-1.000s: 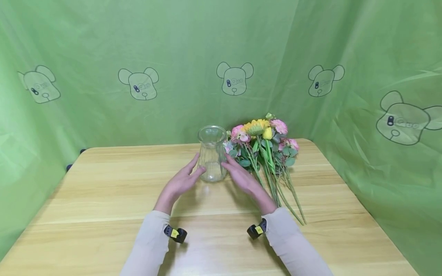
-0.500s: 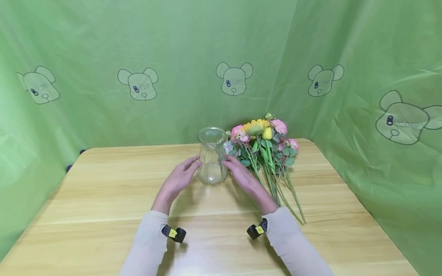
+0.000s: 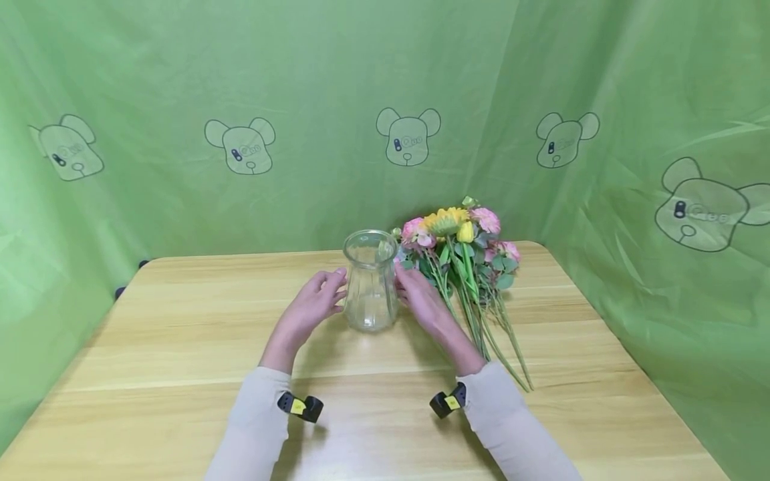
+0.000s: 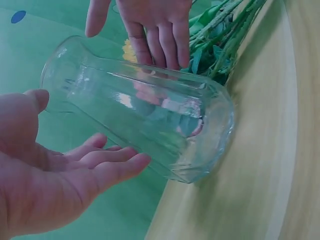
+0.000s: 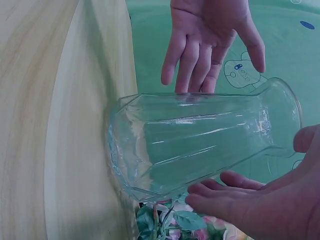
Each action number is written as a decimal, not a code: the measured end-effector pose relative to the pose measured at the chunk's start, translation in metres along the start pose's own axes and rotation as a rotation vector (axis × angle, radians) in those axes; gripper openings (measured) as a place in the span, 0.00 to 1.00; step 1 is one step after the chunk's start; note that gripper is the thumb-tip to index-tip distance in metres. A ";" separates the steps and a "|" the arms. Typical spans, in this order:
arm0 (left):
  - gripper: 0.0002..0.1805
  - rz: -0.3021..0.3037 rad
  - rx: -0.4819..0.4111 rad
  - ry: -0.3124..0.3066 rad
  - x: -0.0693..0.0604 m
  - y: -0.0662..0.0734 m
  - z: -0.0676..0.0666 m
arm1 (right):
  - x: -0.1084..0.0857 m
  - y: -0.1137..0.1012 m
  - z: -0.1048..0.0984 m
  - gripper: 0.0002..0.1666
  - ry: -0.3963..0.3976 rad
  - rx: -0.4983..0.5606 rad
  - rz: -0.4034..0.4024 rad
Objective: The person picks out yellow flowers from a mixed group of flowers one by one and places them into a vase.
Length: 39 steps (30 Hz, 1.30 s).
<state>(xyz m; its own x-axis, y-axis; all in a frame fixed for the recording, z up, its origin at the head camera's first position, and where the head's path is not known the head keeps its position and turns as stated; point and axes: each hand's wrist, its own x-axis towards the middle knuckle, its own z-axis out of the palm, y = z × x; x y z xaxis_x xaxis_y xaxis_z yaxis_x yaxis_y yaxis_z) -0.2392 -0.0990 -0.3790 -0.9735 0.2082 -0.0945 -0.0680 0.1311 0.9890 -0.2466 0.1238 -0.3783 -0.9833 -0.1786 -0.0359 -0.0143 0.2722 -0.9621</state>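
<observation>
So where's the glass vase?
In the head view, the glass vase stands on the wooden table between the left grip and right grip, just left of the flowers.

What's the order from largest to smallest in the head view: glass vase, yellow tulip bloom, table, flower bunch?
1. Table
2. Flower bunch
3. Glass vase
4. Yellow tulip bloom

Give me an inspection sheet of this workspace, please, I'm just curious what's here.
Surface: wood-grain table, light-coloured.
Job's things: clear glass vase, upright between the hands, no stems in it.
Clutter: flowers lying to the right of the vase, pink and yellow blooms at the far end.
Grippers: bare hands instead; left hand and right hand flank the vase, fingers uncurled, contact unclear.
Cables: nothing seen.
Surroundings: green curtain printed with bear faces.
</observation>
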 end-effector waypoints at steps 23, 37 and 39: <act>0.36 0.046 0.045 -0.045 -0.015 0.019 -0.010 | -0.009 -0.014 -0.008 0.44 -0.017 -0.053 0.016; 0.32 0.086 0.014 -0.076 -0.018 0.022 -0.003 | -0.014 -0.020 -0.009 0.41 -0.110 0.122 -0.031; 0.32 0.089 0.016 -0.080 -0.018 0.022 -0.003 | -0.014 -0.020 -0.009 0.41 -0.106 0.129 -0.021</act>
<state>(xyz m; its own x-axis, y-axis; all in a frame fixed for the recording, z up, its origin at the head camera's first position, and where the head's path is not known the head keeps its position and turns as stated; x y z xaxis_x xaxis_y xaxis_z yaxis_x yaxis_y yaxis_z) -0.2242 -0.1031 -0.3552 -0.9549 0.2966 -0.0155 0.0223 0.1237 0.9921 -0.2346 0.1290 -0.3561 -0.9582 -0.2837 -0.0370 -0.0048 0.1451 -0.9894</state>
